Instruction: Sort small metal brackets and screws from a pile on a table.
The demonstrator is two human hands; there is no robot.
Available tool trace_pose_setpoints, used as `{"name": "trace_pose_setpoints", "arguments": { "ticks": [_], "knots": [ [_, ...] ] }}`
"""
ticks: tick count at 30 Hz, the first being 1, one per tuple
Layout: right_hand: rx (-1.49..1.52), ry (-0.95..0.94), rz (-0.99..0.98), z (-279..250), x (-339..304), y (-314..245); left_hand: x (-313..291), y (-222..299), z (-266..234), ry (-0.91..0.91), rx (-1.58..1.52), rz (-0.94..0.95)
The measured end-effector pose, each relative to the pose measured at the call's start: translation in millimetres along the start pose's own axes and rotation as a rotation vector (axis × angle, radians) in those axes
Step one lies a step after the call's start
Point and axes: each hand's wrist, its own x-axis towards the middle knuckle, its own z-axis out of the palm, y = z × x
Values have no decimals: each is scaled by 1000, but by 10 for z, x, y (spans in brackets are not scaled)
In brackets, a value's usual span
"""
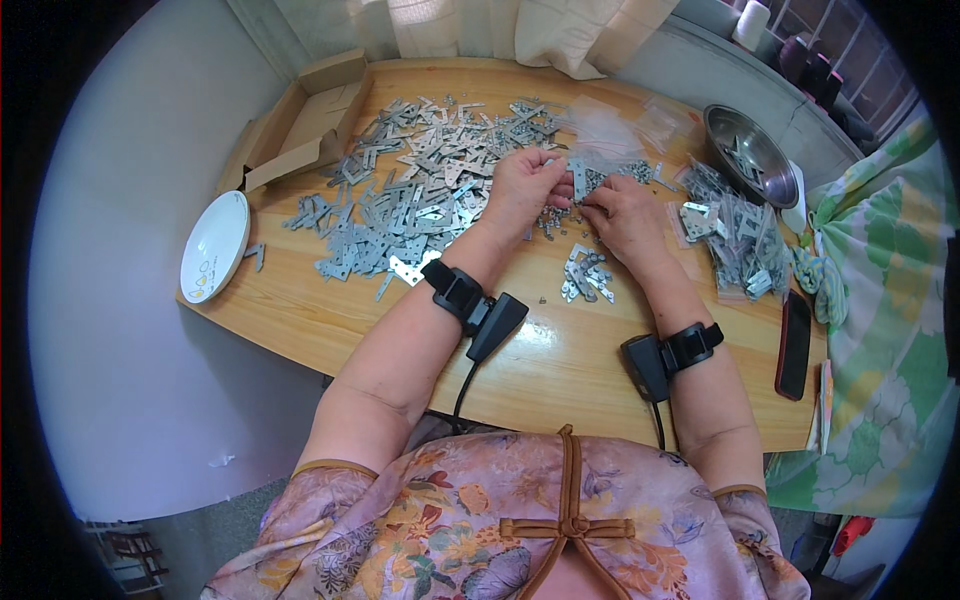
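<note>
Over the far middle of the table my left hand (524, 188) pinches a flat metal bracket (579, 178) between thumb and fingers. My right hand (627, 216) is close beside it, its fingers closed near the bracket's lower end; what they hold, if anything, is too small to make out. Small screws (548, 222) lie scattered under and between the hands. Nearer to me, just below the right hand, sits a small group of brackets (585, 272). A large heap of flat corner brackets (430, 180) spreads out to the left of my hands.
Filled plastic bags (745, 235) lie to the right, below a steel bowl (752, 155). A phone (793, 345) rests near the right edge. On the left are an open cardboard box (310, 120) and a tilted white plate (216, 246). Clear bags (605, 130) lie at the back.
</note>
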Motion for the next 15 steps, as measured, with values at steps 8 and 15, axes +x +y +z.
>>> {"name": "trace_pose_setpoints", "arguments": {
  "ticks": [8,15],
  "knots": [
    [17,31,-24,44,7,33,-25,-13,5,12,-10,-15],
    [469,103,301,144,-3,97,-35,-5,-4,48,-25,-10]
  ]
}}
